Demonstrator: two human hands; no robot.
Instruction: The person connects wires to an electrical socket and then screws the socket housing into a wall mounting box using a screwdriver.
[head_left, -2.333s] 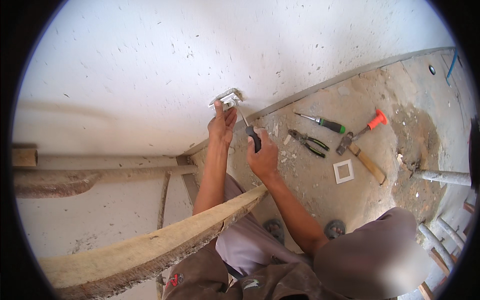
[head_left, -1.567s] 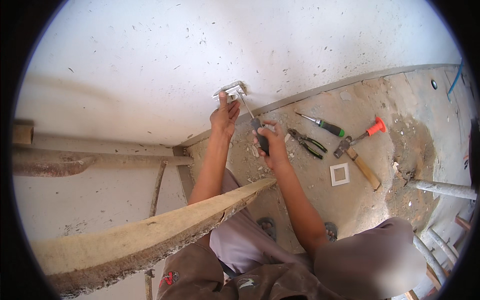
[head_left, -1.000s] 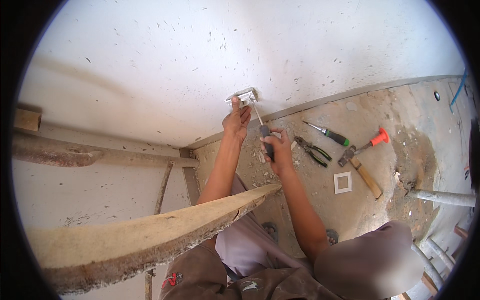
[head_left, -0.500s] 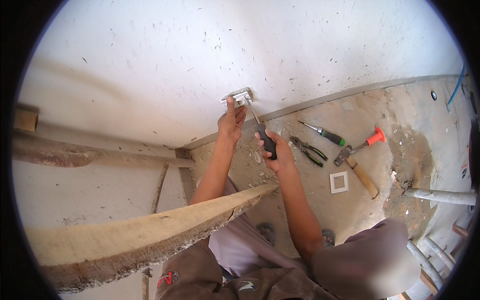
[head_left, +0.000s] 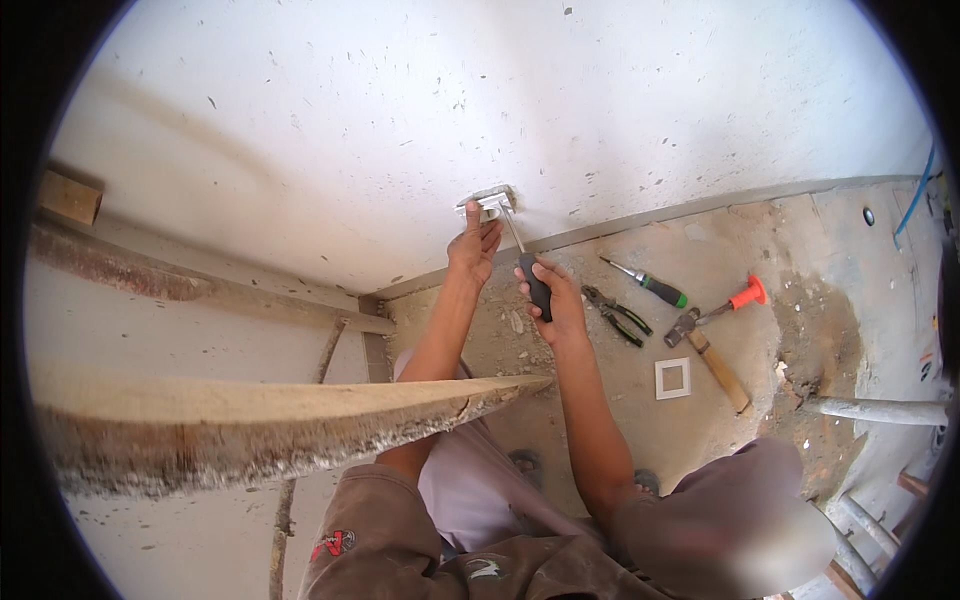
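Low on the white wall, a white electrical fitting (head_left: 489, 212) sits at a rough cut-out (head_left: 493, 192). My left hand (head_left: 474, 250) grips the fitting's near side, thumb on its front and fingers beneath. In my right hand (head_left: 562, 302) is a screwdriver (head_left: 538, 288), its black handle wrapped by the fingers. The thin metal shaft runs up to the right end of the fitting, where the tip appears to touch it. The exact contact of the tip is too small to make out.
Right of my hands on the dusty floor lie pliers (head_left: 617, 316), a green-and-black screwdriver (head_left: 652, 284), a hammer (head_left: 718, 370), a chisel with a red guard (head_left: 742, 295) and a white square frame (head_left: 673, 379). A wooden plank (head_left: 270, 405) crosses above my left arm. Poles (head_left: 170, 275) stand at left.
The whole view has shifted a little, and the plank looks more level. Both hands keep their grips, with the screwdriver still at the fitting's right end.
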